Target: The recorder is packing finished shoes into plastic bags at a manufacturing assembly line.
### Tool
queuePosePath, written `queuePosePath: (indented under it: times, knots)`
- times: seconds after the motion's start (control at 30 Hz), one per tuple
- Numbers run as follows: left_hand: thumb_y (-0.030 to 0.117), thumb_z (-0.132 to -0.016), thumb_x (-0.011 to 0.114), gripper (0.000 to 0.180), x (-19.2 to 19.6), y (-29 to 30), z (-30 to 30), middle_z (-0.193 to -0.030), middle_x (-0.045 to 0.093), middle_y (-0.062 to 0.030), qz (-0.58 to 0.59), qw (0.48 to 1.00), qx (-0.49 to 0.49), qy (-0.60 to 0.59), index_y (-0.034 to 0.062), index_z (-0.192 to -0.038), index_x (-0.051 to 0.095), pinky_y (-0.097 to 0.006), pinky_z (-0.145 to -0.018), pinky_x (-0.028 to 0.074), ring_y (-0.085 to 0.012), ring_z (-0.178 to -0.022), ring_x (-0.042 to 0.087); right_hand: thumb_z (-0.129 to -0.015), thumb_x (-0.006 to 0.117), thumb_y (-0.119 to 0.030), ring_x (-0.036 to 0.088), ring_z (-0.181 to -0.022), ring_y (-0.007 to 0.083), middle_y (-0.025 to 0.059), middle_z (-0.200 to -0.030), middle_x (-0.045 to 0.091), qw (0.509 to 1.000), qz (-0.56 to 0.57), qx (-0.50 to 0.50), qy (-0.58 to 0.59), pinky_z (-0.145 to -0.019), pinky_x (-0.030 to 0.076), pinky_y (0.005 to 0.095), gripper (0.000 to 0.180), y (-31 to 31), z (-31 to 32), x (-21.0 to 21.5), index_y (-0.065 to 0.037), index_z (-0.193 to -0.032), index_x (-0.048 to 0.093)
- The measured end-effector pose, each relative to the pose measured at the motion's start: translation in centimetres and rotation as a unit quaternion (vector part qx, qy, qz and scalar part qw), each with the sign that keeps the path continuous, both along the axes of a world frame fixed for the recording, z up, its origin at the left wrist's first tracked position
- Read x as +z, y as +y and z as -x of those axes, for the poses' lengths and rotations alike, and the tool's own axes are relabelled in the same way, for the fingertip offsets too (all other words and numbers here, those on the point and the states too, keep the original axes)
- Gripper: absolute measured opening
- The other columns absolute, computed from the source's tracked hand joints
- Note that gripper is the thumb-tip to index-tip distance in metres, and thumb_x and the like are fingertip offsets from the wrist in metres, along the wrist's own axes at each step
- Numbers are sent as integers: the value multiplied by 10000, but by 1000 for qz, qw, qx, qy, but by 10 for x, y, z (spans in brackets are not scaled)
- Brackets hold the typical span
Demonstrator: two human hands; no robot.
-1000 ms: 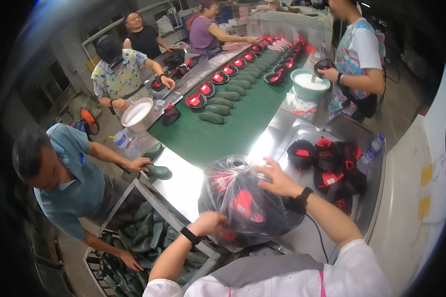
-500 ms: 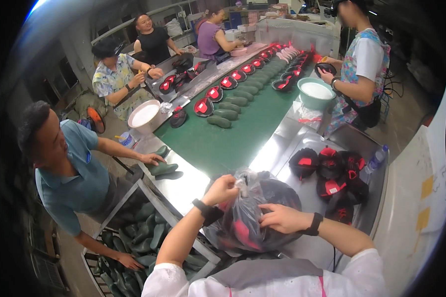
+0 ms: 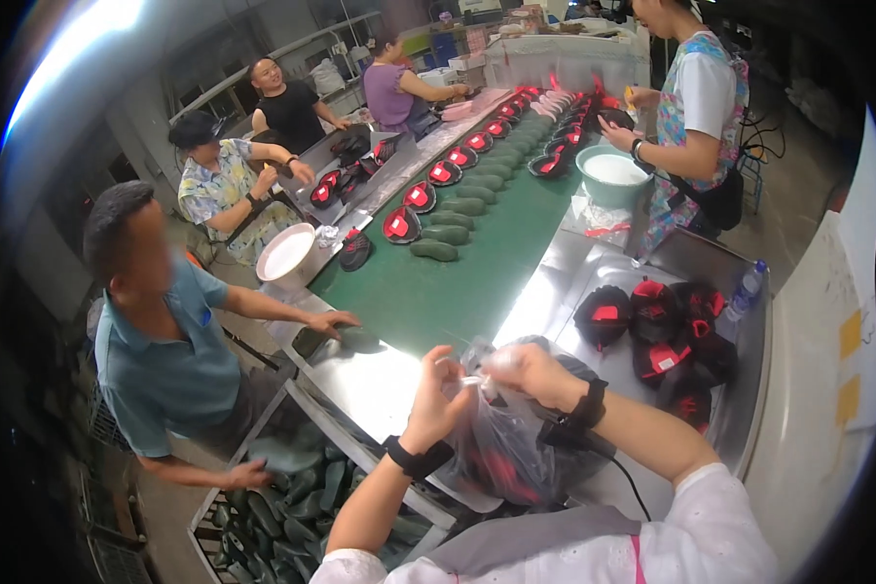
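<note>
A clear plastic bag (image 3: pixel 501 438) with black and red shoe uppers inside stands before me at the near end of the work table. Its neck is gathered and twisted at the top. My left hand (image 3: pixel 435 401) is closed at the left of the neck, with thumb and fingers curled on the plastic. From the right, my right hand (image 3: pixel 540 378) pinches the same gathered plastic; its fingertips are a little blurred. Several black and red shoe uppers (image 3: pixel 656 316) lie on the metal tray to the right of the bag.
A green conveyor belt (image 3: pixel 380 282) carries rows of lasts and uppers. At left, a co-worker (image 3: pixel 170 341) reaches over a metal crate (image 3: pixel 234 457) of dark green lasts. Bowls (image 3: pixel 613 180) and a water bottle (image 3: pixel 747 289) stand nearby. More people work along both sides.
My right hand has gone from the bag's side up to its neck, beside my left hand. The left co-worker's lower hand has risen from the crate with a last.
</note>
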State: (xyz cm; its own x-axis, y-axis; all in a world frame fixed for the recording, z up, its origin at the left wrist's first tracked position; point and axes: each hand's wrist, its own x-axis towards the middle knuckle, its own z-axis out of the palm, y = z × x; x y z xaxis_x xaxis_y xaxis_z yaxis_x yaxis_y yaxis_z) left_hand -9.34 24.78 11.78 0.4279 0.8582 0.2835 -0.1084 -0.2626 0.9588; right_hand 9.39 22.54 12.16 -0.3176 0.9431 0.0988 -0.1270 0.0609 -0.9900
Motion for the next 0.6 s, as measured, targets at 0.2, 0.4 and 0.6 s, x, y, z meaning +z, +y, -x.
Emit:
queuePosePath:
  times: [0.2, 0.4, 0.6]
  knots:
    - [88, -789, 591, 282, -1, -7, 18, -865, 528, -10, -87, 976, -13, 201, 11, -1052, 527, -219, -698, 401, -86, -779, 487, -894, 570, -202, 558, -647, 56, 9, -787, 620, 962, 214, -107, 131, -584, 439, 181, 182, -13, 11, 0, -39, -883, 649]
    - [222, -840, 619, 281, 10, -6, 24, -899, 590, -107, 125, 961, -18, 246, -48, -917, 628, -284, -755, 447, -183, -828, 572, -885, 590, -177, 520, -646, 37, -4, -776, 583, 986, 24, -86, 141, -587, 430, 183, 202, -31, 32, -7, 7, -968, 591]
    - [57, -845, 594, 85, 27, -12, 31, -893, 532, -23, -170, 973, 136, 79, -23, -872, 606, -226, -765, 390, -102, -822, 504, -782, 659, -138, 569, -674, 134, 50, -732, 567, 975, -127, -136, -124, -621, 455, 269, 212, -39, 38, -6, -5, -924, 575]
